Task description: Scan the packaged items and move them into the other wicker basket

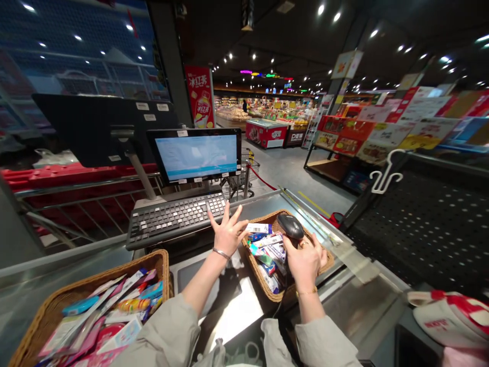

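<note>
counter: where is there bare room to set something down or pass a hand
Bare steel counter right of the right basket, up to the red-and-white bag. Another flat patch between the two baskets, below the keyboard, near the left hand. Crowded: the left basket and right basket brim with packets; the right hand holds a black scanner there.

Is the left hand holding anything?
No, the left hand is empty, fingers spread by the keyboard; the right hand holds a black scanner.
</note>
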The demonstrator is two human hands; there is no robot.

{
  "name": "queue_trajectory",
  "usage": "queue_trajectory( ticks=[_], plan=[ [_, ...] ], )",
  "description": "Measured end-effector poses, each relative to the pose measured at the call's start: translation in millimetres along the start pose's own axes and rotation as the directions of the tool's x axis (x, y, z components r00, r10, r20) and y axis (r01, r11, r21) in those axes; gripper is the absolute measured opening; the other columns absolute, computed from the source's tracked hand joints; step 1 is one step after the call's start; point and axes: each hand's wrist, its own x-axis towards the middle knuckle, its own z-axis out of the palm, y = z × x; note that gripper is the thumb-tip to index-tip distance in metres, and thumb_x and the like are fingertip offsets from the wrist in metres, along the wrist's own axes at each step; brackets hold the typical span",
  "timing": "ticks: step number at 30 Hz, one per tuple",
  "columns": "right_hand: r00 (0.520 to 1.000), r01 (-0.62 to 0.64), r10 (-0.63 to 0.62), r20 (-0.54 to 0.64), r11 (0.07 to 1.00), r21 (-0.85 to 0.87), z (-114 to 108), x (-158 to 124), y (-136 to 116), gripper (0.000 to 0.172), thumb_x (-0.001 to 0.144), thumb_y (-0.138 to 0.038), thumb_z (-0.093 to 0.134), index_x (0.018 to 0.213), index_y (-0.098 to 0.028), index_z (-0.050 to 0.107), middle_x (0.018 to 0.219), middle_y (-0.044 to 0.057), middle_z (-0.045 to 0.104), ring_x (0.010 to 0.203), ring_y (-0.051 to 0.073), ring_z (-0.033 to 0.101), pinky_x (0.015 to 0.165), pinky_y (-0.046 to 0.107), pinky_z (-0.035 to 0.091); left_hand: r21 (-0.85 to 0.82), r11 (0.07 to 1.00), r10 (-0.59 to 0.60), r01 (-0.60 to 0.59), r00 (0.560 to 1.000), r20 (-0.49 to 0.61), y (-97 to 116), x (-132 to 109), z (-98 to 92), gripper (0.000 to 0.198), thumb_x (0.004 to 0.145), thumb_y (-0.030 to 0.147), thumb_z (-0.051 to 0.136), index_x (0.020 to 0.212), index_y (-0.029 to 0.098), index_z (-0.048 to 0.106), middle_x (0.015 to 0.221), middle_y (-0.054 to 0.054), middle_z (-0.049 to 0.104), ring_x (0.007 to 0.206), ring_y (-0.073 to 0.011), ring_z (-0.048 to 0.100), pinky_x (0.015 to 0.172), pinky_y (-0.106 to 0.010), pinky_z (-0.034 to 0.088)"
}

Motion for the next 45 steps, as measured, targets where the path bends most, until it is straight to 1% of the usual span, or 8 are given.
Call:
queue_trajectory(
  ticks=[7, 9, 12, 15, 20, 30, 37, 45],
  plan=[
    [0.996, -0.056, 0.052, -0.071, 0.997, -0.054, -10, 4, 17, 0.032, 0.072, -0.052, 0.065, 0.068, -0.02, 0.07, 0.1, 0.014, 0.073, 0.125, 0.034, 0.049, 0.108, 0.057, 0.018, -0.054, 0.997, 0.054, -0.049, 0.995, 0.087, 25, 8, 25.3, 0.021, 0.087, 0.043, 0.06, 0.105, 0.037, 0.071, 0.146, 0.0, 0.05, 0.146, -0.0364, 0.021, 0.106, -0.078, -0.01],
    [0.996, -0.075, 0.071, -0.061, 0.994, -0.074, -12, 5, 21, 0.032, 0.072, -0.051, 0.065, 0.068, -0.02, 0.069, 0.099, 0.013, 0.074, 0.125, 0.034, 0.049, 0.107, 0.056, 0.019, -0.069, 0.996, 0.069, -0.059, 0.988, 0.141, 35, 8, 36.4, 0.029, 0.09, 0.038, 0.056, 0.118, 0.042, 0.065, 0.147, 0.0, 0.048, 0.147, -0.0347, 0.019, 0.107, -0.078, -0.007],
    [0.994, -0.093, 0.088, -0.059, 0.993, -0.079, -13, 5, 26, 0.033, 0.072, -0.052, 0.065, 0.068, -0.02, 0.069, 0.1, 0.014, 0.073, 0.125, 0.033, 0.048, 0.106, 0.055, 0.021, -0.097, 0.993, 0.086, -0.066, 0.972, 0.218, 44, 5, 47.8, 0.047, 0.093, 0.031, 0.051, 0.139, 0.041, 0.047, 0.152, -0.003, 0.041, 0.148, -0.0324, 0.016, 0.108, -0.077, -0.004],
    [0.995, -0.092, 0.087, -0.053, 0.992, -0.084, -13, 3, 27, 0.034, 0.072, -0.054, 0.064, 0.07, -0.02, 0.07, 0.1, 0.014, 0.073, 0.125, 0.033, 0.048, 0.107, 0.054, 0.021, -0.1, 0.994, 0.063, -0.038, 0.964, 0.258, 42, 0, 47.4, 0.047, 0.093, 0.036, 0.051, 0.14, 0.037, 0.046, 0.154, -0.004, 0.037, 0.149, -0.0329, 0.014, 0.108, -0.077, -0.004],
    [0.999, -0.053, 0.052, -0.006, 0.996, -0.073, -6, -3, 16, 0.036, 0.072, -0.054, 0.063, 0.069, -0.019, 0.071, 0.107, 0.014, 0.072, 0.126, 0.032, 0.047, 0.108, 0.05, 0.025, -0.081, 0.996, -0.018, 0.042, 0.961, 0.276, 25, -7, 29.4, 0.038, 0.093, 0.035, 0.051, 0.13, 0.033, 0.057, 0.152, -0.006, 0.041, 0.148, -0.0323, 0.02, 0.109, -0.077, -0.003],
    [0.98, 0.113, -0.122, 0.158, 0.992, 0.062, 27, -30, -28, 0.031, 0.073, -0.049, 0.064, 0.07, -0.019, 0.071, 0.102, 0.014, 0.074, 0.125, 0.034, 0.048, 0.105, 0.05, 0.028, -0.009, 0.981, -0.188, 0.193, 0.962, 0.2, -15, -44, -16.7, 0.036, 0.092, 0.034, 0.054, 0.128, 0.032, 0.058, 0.15, -0.005, 0.044, 0.147, -0.0317, 0.023, 0.11, -0.076, -0.003],
    [0.916, 0.214, -0.271, 0.297, 0.954, 0.209, 53, -63, -57, 0.03, 0.075, -0.046, 0.063, 0.075, -0.018, 0.073, 0.106, 0.013, 0.073, 0.128, 0.036, 0.045, 0.107, 0.054, 0.023, 0.086, 0.944, -0.329, 0.319, 0.933, 0.146, -50, -81, -53.0, 0.033, 0.091, 0.034, 0.055, 0.124, 0.032, 0.06, 0.149, -0.004, 0.046, 0.147, -0.0316, 0.023, 0.111, -0.075, -0.003],
    [0.803, 0.293, -0.429, 0.413, 0.889, 0.353, 71, -93, -83, 0.025, 0.076, -0.044, 0.065, 0.079, -0.02, 0.074, 0.111, 0.01, 0.072, 0.131, 0.033, 0.042, 0.108, 0.055, 0.026, 0.156, 0.875, -0.481, 0.459, 0.863, 0.157, -66, -123, -88.4, 0.036, 0.09, 0.033, 0.056, 0.126, 0.032, 0.059, 0.152, -0.004, 0.042, 0.147, -0.0318, 0.022, 0.111, -0.075, 0.0]
  ],
)
